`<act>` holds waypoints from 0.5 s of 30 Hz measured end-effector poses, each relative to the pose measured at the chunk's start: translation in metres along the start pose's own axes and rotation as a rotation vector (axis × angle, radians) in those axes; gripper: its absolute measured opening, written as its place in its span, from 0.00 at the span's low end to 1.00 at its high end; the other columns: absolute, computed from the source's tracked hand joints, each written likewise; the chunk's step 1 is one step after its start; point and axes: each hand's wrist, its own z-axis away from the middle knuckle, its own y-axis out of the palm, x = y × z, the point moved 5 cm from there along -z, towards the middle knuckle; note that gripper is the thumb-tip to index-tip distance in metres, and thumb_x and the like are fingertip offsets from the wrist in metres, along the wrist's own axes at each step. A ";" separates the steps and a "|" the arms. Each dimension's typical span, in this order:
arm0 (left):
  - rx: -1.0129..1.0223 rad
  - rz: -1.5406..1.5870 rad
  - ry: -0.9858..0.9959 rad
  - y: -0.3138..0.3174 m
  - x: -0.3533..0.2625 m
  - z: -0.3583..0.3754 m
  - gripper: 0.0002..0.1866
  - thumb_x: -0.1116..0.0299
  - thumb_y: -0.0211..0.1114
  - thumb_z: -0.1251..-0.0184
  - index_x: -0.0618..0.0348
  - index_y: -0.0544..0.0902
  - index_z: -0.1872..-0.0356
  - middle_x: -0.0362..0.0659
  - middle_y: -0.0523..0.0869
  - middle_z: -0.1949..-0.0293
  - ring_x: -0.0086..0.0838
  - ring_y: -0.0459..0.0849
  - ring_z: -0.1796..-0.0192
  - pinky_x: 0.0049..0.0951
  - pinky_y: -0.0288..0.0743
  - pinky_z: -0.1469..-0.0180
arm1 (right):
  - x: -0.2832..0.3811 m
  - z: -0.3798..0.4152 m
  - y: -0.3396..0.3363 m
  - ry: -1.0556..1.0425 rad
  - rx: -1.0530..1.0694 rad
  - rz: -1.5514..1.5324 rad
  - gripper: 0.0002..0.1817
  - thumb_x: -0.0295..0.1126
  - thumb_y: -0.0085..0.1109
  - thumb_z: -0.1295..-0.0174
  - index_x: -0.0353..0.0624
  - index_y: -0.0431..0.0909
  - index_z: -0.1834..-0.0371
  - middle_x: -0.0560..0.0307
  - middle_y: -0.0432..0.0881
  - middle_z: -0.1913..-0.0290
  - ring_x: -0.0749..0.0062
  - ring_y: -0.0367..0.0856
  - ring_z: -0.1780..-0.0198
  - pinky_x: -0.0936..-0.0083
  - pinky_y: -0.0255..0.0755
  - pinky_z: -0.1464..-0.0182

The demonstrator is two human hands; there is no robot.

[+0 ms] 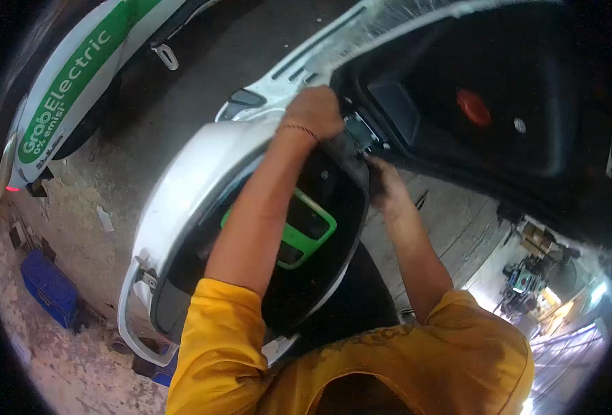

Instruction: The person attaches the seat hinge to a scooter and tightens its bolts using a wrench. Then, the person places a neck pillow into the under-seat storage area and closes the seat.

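Note:
My left hand (313, 113) is closed in a fist beside the seat hinge (361, 133) of a white scooter (181, 173). Its fingers are turned away, so what they hold is hidden. A dark plastic panel (347, 160) runs from just below that fist to my right hand (383, 185). Those right fingers are bent round the panel's edge, partly out of sight. Under my left forearm lies the open storage compartment (320, 277), with a bright green frame (331, 225) in it. The raised seat (458, 69) shows its black underside.
Another scooter (64, 90) with green "GrabElectric" lettering stands at the upper left. A blue box (49, 287) sits on the worn floor at left. The white grab rail (123, 318) curves out at the scooter's end. Assorted equipment (524, 280) stands at the right.

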 end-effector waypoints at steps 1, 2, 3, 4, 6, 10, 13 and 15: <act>0.026 -0.039 0.021 -0.005 -0.005 0.004 0.14 0.69 0.64 0.50 0.66 0.88 0.64 0.62 0.86 0.58 0.52 0.86 0.51 0.43 0.80 0.46 | -0.001 0.000 -0.001 0.001 -0.007 -0.018 0.15 0.34 0.52 0.29 0.35 0.79 0.49 0.48 0.83 0.48 0.60 0.82 0.48 0.64 0.76 0.44; -0.020 -0.092 0.052 -0.006 -0.009 0.008 0.13 0.68 0.64 0.50 0.66 0.88 0.66 0.62 0.86 0.59 0.52 0.86 0.52 0.42 0.80 0.46 | 0.001 0.001 0.001 -0.017 -0.023 0.029 0.14 0.34 0.54 0.30 0.36 0.80 0.51 0.48 0.83 0.48 0.61 0.82 0.48 0.63 0.77 0.46; -0.067 -0.145 0.083 -0.003 -0.012 0.009 0.13 0.66 0.65 0.50 0.66 0.88 0.68 0.62 0.86 0.60 0.52 0.86 0.52 0.42 0.80 0.47 | 0.002 0.001 0.002 -0.034 -0.040 0.078 0.13 0.34 0.56 0.31 0.37 0.81 0.52 0.48 0.83 0.49 0.62 0.82 0.48 0.63 0.77 0.47; -0.159 -0.135 0.110 0.009 -0.005 0.002 0.13 0.65 0.65 0.50 0.66 0.87 0.70 0.61 0.86 0.61 0.53 0.86 0.53 0.43 0.79 0.47 | 0.001 0.001 0.002 -0.036 -0.048 0.061 0.13 0.34 0.56 0.31 0.37 0.81 0.52 0.48 0.83 0.49 0.62 0.82 0.48 0.63 0.77 0.47; -0.157 -0.172 0.097 0.003 -0.013 0.010 0.14 0.63 0.65 0.48 0.67 0.87 0.69 0.62 0.86 0.60 0.54 0.85 0.53 0.45 0.79 0.47 | -0.001 0.000 0.000 -0.077 0.010 0.040 0.14 0.34 0.56 0.32 0.37 0.79 0.49 0.51 0.84 0.52 0.61 0.82 0.50 0.65 0.75 0.44; -0.102 -0.256 0.133 0.000 -0.012 0.008 0.21 0.56 0.69 0.47 0.68 0.87 0.66 0.63 0.85 0.59 0.55 0.84 0.51 0.46 0.77 0.46 | -0.002 -0.005 -0.004 -0.080 0.050 -0.001 0.12 0.33 0.57 0.33 0.37 0.80 0.53 0.50 0.85 0.55 0.64 0.84 0.54 0.66 0.79 0.49; -0.175 -0.262 0.050 0.006 0.009 -0.002 0.25 0.50 0.72 0.48 0.66 0.87 0.61 0.60 0.87 0.58 0.54 0.85 0.50 0.45 0.76 0.45 | 0.003 0.001 0.004 -0.152 -0.041 0.015 0.11 0.32 0.56 0.32 0.36 0.81 0.55 0.49 0.85 0.56 0.65 0.85 0.57 0.63 0.81 0.53; -0.122 -0.243 0.058 0.005 0.008 -0.002 0.25 0.51 0.71 0.47 0.63 0.87 0.57 0.58 0.87 0.57 0.52 0.85 0.49 0.43 0.76 0.44 | -0.001 -0.015 0.003 -0.093 0.105 -0.082 0.09 0.28 0.60 0.36 0.34 0.81 0.57 0.46 0.83 0.56 0.57 0.83 0.57 0.52 0.81 0.57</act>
